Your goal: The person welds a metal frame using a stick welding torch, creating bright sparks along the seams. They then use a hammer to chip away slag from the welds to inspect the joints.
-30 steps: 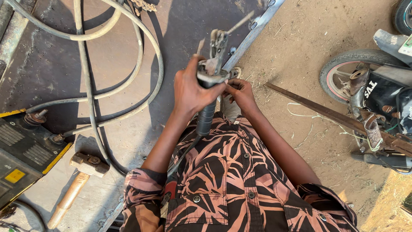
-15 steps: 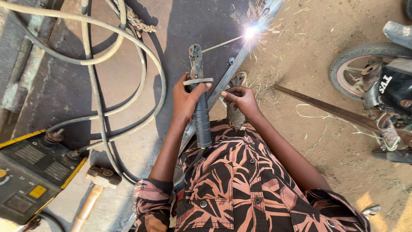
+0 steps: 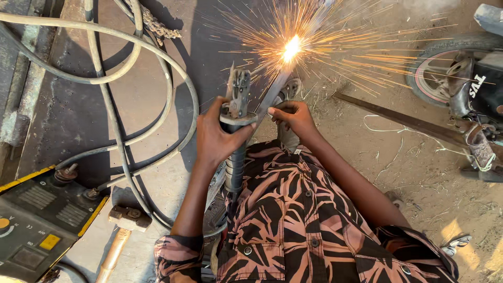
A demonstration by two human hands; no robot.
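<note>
1. Since half a sec ago the arc (image 3: 291, 48) has blown up from a small glint into a big spray of sparks, and your head has dropped closer, so hands fill more of the view.

2. Left hand (image 3: 216, 137) is wrapped tight round the electrode holder (image 3: 237, 112), thumb across the top. Good grip. IMO keep the wrist locked so the rod tip doesn't wander off the joint.

3. Right hand (image 3: 294, 116) is pinching the metal bar (image 3: 272, 94) btw fingertips and thumb, just beside the holder. That bar runs up and away from you straight into the arc, so it'll prob heat up fast; slide the pinch back toward you if it gets warm.

4. Sparks are flying wide, some toward your patterned shirt (image 3: 293, 220) and bare forearms. Lean back a bit.

5. Left side: welding cables (image 3: 123, 131) loop over the floor to the welder box (image 3: 39, 220), hammer (image 3: 123, 230) just beside it. Don't let the cable tug the holder.

6. Far right, motorbike (image 3: 466, 78) sits within spark range, so angle the work away from it.
</note>
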